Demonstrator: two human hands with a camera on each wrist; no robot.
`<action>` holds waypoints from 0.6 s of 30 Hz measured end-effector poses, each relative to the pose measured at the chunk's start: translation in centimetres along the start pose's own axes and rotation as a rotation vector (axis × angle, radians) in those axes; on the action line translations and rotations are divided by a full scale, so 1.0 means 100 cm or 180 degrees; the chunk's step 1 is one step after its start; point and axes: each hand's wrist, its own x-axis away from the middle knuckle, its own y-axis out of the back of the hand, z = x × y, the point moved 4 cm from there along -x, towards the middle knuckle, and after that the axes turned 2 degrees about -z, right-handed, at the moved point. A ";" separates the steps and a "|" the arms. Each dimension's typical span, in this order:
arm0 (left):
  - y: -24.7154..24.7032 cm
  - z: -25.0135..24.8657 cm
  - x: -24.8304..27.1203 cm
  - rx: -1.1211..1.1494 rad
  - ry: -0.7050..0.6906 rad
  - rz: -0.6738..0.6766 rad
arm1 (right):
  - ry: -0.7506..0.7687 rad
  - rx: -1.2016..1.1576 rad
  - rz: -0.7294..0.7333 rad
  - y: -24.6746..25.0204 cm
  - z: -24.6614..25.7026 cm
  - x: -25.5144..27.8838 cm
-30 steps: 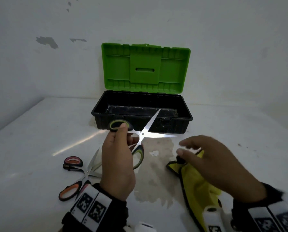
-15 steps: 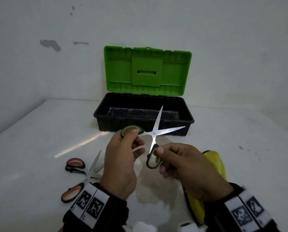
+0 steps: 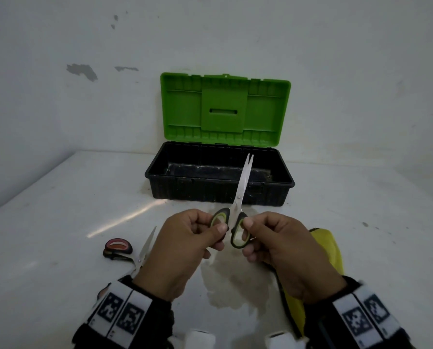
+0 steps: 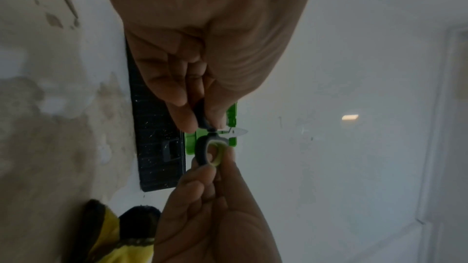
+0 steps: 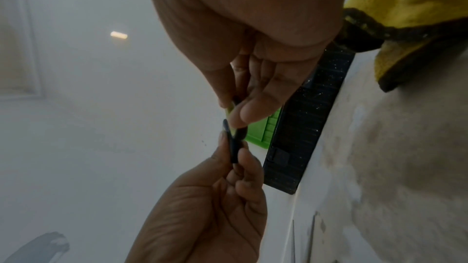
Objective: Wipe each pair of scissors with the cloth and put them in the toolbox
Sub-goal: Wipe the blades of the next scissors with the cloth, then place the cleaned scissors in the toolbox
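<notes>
Green-and-black scissors [image 3: 238, 202] are held in the air in front of the toolbox [image 3: 218, 191], blades nearly closed and pointing away at it. My left hand [image 3: 185, 238] pinches the left handle loop [image 4: 202, 115]. My right hand [image 3: 276, 240] pinches the right handle loop [image 4: 211, 152]. The toolbox has a black base and an upright green lid [image 3: 225, 109]. The yellow cloth [image 3: 328, 250] lies on the table under my right wrist. Orange-handled scissors [image 3: 124, 250] lie open on the table at the left, partly hidden by my left wrist.
A white table [image 3: 59, 222] carries everything and meets a white wall [image 3: 84, 46] behind the toolbox. A pale stain [image 3: 230, 285] marks the table between my hands.
My right hand left the cloth and took the right handle loop. The scissors' blades went from wide apart to nearly closed and now point at the toolbox.
</notes>
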 end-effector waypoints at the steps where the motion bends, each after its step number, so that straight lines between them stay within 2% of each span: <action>1: -0.001 0.001 0.001 -0.0007 0.0001 0.0052 | 0.0015 0.0004 -0.0016 -0.001 -0.002 0.000; 6: 0.010 -0.006 -0.006 -0.0108 -0.0204 0.0234 | -0.0058 -0.0112 0.0116 -0.007 -0.003 0.001; 9: 0.027 -0.012 -0.016 -0.0242 -0.0533 0.0053 | -0.0373 -0.0291 0.0138 -0.007 0.005 0.002; 14: 0.052 -0.013 -0.036 -0.0698 -0.0816 -0.0008 | -0.1545 -0.0939 0.1157 -0.012 0.016 0.008; 18: 0.051 -0.018 -0.040 -0.0979 -0.1045 0.0033 | -0.1656 -0.0720 0.1372 -0.019 0.015 0.012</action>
